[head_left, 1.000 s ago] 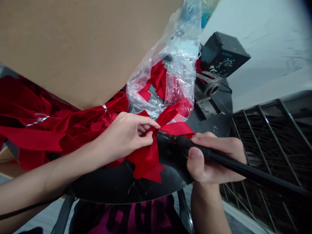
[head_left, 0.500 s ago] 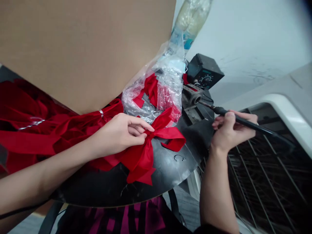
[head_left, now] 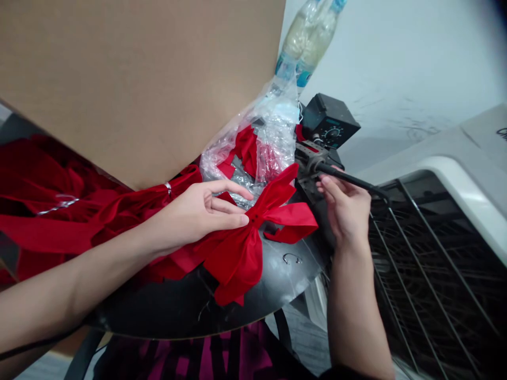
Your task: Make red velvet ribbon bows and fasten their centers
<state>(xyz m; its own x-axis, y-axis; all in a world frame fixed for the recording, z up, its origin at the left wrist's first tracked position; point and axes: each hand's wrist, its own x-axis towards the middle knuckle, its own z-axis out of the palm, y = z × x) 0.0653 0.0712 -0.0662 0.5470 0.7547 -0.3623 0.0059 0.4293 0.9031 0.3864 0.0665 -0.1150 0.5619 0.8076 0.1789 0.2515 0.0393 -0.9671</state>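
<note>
My left hand (head_left: pixel 216 208) has its thumb against the middle of a red ribbon bow (head_left: pixel 241 253), gripping it lightly while the index finger stretches out above. The bow's loops and tails fan out over the dark round table (head_left: pixel 277 279). On the right, my right hand (head_left: pixel 346 208) has its fingers around the front of a black soldering iron handle (head_left: pixel 356 183). The iron sits in a metal stand (head_left: pixel 311 153), its tip hidden inside. A small dark curved piece (head_left: pixel 292 258) lies on the table near the bow.
Bundles of red ribbon (head_left: pixel 79 211) with silver ties lie at left beneath a large brown board (head_left: pixel 138 79). A clear plastic bag (head_left: pixel 277 126) holds red pieces. Behind are a black dial box (head_left: pixel 332 121) and bottles (head_left: pixel 309 37). A white-framed fan or heater with wire bars (head_left: pixel 431 253) stands at right.
My right hand has moved left, and the iron has gone deeper into its stand. The bow has shifted slightly right and turned; my left index finger has lifted off it.
</note>
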